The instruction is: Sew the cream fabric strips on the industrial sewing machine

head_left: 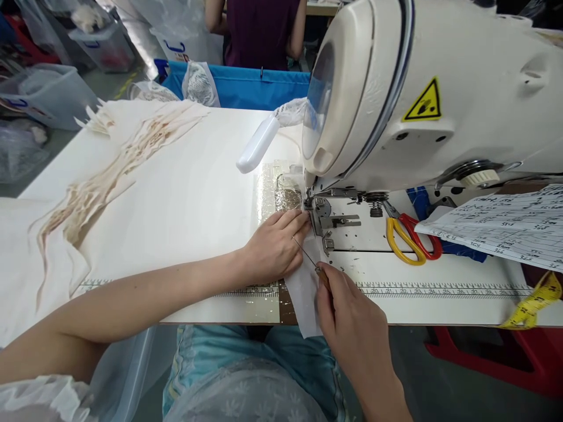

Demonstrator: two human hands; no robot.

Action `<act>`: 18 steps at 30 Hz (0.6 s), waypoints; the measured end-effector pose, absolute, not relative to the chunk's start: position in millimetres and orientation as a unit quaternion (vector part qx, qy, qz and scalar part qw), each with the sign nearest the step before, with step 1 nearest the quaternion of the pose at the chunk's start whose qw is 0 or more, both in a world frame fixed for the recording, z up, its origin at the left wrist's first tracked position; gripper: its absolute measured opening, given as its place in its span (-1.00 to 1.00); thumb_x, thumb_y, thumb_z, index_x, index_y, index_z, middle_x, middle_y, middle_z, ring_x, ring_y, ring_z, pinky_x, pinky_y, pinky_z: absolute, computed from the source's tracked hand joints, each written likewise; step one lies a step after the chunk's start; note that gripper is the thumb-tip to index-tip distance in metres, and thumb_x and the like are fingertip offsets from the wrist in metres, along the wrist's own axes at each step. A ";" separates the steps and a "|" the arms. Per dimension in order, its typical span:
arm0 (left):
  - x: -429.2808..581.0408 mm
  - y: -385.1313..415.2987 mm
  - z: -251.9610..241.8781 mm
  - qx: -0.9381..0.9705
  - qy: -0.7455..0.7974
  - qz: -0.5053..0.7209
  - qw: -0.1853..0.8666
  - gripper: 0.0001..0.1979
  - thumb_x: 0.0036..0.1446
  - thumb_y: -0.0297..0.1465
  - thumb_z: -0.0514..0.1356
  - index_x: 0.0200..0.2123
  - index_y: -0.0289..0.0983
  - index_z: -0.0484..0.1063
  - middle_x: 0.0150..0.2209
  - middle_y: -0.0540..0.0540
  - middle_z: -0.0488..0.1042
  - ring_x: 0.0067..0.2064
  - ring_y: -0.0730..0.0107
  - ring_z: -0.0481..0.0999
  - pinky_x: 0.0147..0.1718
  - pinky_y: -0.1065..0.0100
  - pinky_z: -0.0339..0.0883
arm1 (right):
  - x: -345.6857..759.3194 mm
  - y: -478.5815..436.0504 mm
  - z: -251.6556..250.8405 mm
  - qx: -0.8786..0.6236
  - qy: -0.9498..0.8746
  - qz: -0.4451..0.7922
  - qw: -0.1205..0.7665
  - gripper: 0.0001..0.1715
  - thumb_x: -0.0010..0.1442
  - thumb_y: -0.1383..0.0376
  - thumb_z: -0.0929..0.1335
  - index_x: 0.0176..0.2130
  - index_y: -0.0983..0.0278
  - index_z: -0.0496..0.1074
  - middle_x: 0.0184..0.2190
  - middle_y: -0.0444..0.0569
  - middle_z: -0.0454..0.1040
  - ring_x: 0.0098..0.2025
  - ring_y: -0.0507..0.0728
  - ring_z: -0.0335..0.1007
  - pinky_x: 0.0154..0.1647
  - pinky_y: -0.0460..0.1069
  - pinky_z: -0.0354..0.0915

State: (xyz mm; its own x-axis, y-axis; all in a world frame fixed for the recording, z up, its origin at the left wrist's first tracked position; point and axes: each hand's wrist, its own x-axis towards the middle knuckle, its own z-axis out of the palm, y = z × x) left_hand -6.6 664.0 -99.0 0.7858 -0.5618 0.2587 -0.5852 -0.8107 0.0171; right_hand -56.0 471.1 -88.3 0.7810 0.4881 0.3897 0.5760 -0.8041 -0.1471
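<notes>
My left hand (pixel 278 243) lies on a strip of thin white fabric (pixel 305 293), its fingers together and pressing the cloth down beside the presser foot. The strip hangs over the table's front edge. In my right hand (pixel 352 310) is an awl (pixel 324 276) with a wooden handle and a thin metal shaft, which points up and left toward my left fingers. Over the work stands a white sewing machine (pixel 417 88), its needle area just beyond my left fingertips. Whether those fingers also pinch the cloth cannot be made out.
Scissors with yellow and red handles (pixel 407 239) lie right of the needle plate, near a handwritten sheet (pixel 501 225). A yellow tape measure (pixel 534 302) hangs at the right edge. Pale fabric strips (pixel 101 187) are piled left. Behind a blue bin (pixel 246 88) sits another person (pixel 264 32).
</notes>
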 end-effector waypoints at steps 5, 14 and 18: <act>-10.3 662.3 -96.9 0.944 -0.304 0.121 0.053 -0.50 0.32 -0.39 -0.04 0.20 -0.60 0.30 0.23 -0.41 0.30 0.27 -0.04 0.26 0.22 0.08 0.17 | -53.5 472.9 -89.0 -0.935 -0.286 -0.167 0.130 -0.67 0.41 0.38 0.13 -0.04 0.40 0.40 -0.27 0.06 0.61 -0.41 0.08 0.55 -0.55 -0.11 0.32; -12.9 660.3 -91.4 0.941 -0.313 0.107 0.067 -0.52 0.31 -0.38 -0.02 0.17 -0.58 0.33 0.18 -0.41 0.36 0.21 -0.01 0.33 0.21 0.06 0.18 | -48.3 474.2 -91.6 -0.935 -0.288 -0.156 0.135 -0.70 0.40 0.38 0.14 -0.02 0.36 0.38 -0.24 0.03 0.60 -0.44 0.05 0.52 -0.56 -0.12 0.27; -10.3 661.2 -92.1 0.941 -0.312 0.111 0.069 -0.54 0.29 -0.39 0.01 0.14 -0.56 0.35 0.17 -0.43 0.37 0.20 0.00 0.33 0.19 0.05 0.19 | -44.8 476.2 -91.4 -0.934 -0.288 -0.159 0.141 -0.66 0.40 0.37 0.13 -0.03 0.39 0.40 -0.23 0.08 0.61 -0.45 0.07 0.52 -0.57 -0.10 0.28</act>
